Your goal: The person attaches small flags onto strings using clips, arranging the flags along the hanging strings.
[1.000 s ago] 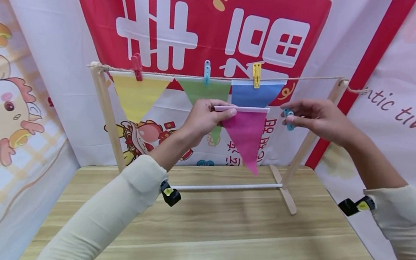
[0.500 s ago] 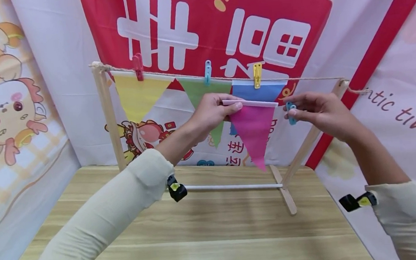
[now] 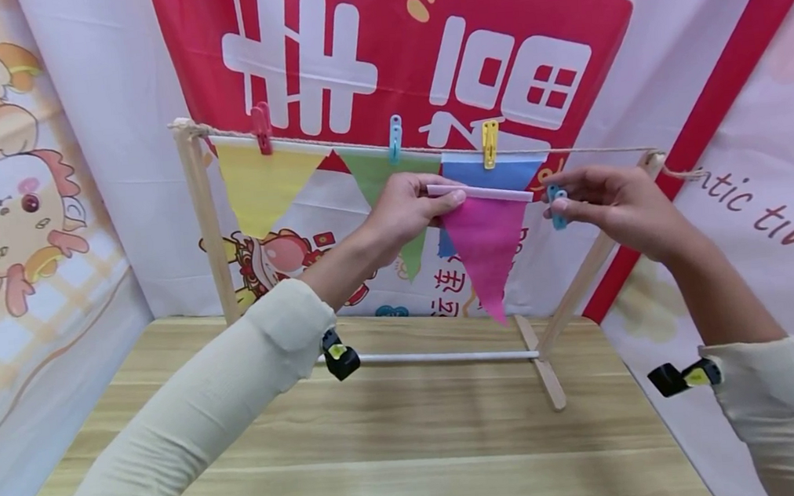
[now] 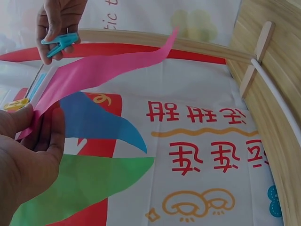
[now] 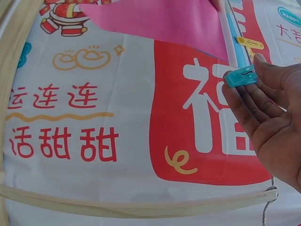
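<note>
My left hand (image 3: pixel 411 209) pinches the white-edged top of a pink triangular pennant (image 3: pixel 487 244) near its left corner, and the point hangs down. In the head view the pennant is in front of the blue pennant (image 3: pixel 485 171), below the string (image 3: pixel 594 149). To its right, my right hand (image 3: pixel 616 209) pinches a light-blue clothespin (image 3: pixel 558 206) between thumb and fingers, just apart from the pennant's right corner. The right wrist view shows the same clothespin (image 5: pixel 241 76) at the fingertips. A yellow clothespin (image 3: pixel 490 144) clips the blue pennant to the string.
A yellow pennant (image 3: pixel 267 180) under a red clothespin (image 3: pixel 262 127) and a green pennant (image 3: pixel 383 172) under a blue clothespin (image 3: pixel 396 138) hang on the left. Wooden posts (image 3: pixel 204 217) carry the string above the wooden table (image 3: pixel 413 435). A white rod (image 3: pixel 449 355) runs low between them.
My left hand has moved right and slightly up with the pink pennant, which now overlaps the blue one. My right hand has risen slightly with the clothespin.
</note>
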Demonstrator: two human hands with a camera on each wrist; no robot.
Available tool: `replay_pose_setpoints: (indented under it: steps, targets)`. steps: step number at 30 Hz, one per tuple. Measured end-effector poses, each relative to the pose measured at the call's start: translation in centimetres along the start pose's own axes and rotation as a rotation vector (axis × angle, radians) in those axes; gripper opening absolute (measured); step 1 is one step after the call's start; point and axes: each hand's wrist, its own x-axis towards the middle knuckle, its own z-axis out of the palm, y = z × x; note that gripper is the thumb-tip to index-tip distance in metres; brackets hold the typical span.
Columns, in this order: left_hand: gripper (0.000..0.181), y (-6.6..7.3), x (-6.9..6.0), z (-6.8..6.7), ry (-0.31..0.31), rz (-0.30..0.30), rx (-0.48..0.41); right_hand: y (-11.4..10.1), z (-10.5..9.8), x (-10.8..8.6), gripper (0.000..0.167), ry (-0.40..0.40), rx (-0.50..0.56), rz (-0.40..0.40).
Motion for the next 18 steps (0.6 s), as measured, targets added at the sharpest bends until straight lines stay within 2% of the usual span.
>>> replay_pose_setpoints:
  steps: [14,18]
  targets:
    - [0.028,0.3,0.6,0.8,0.045,0.009,-0.026,-0.2,-0.7,0.5,0.040,0.009,-0.001,-0.043]
    - [0.030,0.4,0.7,1.0,0.051,-0.001,-0.041,-0.4,-1.0,0.8,0.043,0.028,-0.018,-0.013]
